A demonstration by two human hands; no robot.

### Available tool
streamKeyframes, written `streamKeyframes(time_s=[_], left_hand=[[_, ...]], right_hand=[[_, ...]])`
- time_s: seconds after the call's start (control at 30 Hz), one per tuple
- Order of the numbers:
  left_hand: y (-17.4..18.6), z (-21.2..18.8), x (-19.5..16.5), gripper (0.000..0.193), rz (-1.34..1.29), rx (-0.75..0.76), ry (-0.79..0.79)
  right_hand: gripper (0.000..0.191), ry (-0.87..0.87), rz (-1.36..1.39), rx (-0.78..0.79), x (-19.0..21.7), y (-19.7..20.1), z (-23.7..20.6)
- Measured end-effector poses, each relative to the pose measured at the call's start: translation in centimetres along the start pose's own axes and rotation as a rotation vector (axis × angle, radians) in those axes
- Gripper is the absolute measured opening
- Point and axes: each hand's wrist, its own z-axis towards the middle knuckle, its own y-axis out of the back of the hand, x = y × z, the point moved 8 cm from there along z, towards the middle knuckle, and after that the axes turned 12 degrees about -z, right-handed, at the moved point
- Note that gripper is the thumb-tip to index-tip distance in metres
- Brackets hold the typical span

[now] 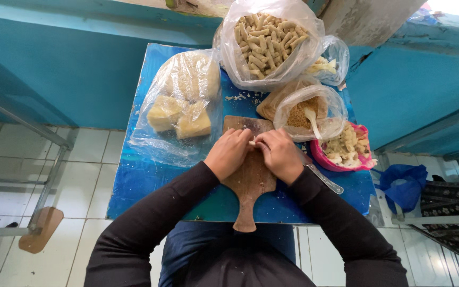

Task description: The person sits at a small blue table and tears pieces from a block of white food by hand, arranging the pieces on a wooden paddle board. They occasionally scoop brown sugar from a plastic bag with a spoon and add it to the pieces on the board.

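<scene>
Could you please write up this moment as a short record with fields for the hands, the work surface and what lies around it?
left hand: left hand on the pale piece, grip closed
right hand: right hand pinching the same piece
work surface: wooden board on a blue table
ahead: clear bag of pale rolled sticks
left of board: bag of yellow blocks
right of board: bag of brown crumbs with a spoon, pink bowl, knife

I am pressing my bare hands onto a matt, worn wooden cutting board [251,178] lying on a glossy blue tabletop [134,186], beside crinkled clear plastic bags [179,106] and a shiny metal knife [325,179].
</scene>
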Motion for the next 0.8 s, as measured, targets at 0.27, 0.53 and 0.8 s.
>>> streamKeyframes(time_s=[0.27, 0.53, 0.8], left_hand=[[0.8, 0.5, -1.1, 0.010, 0.084, -0.067, -0.074], [1.4, 0.9, -1.3, 0.015, 0.150, -0.103, -0.099], [2.4, 0.6, -1.3, 0.029, 0.033, -0.213, -0.063]], right_hand=[[0.006, -0.001, -0.080, -0.022, 0.1, -0.2, 0.6], [0.023, 0.071, -0.216, -0.091, 1.4, 0.9, 0.3], [0.033, 0.043, -0.270, -0.061, 0.8, -0.1, 0.6]])
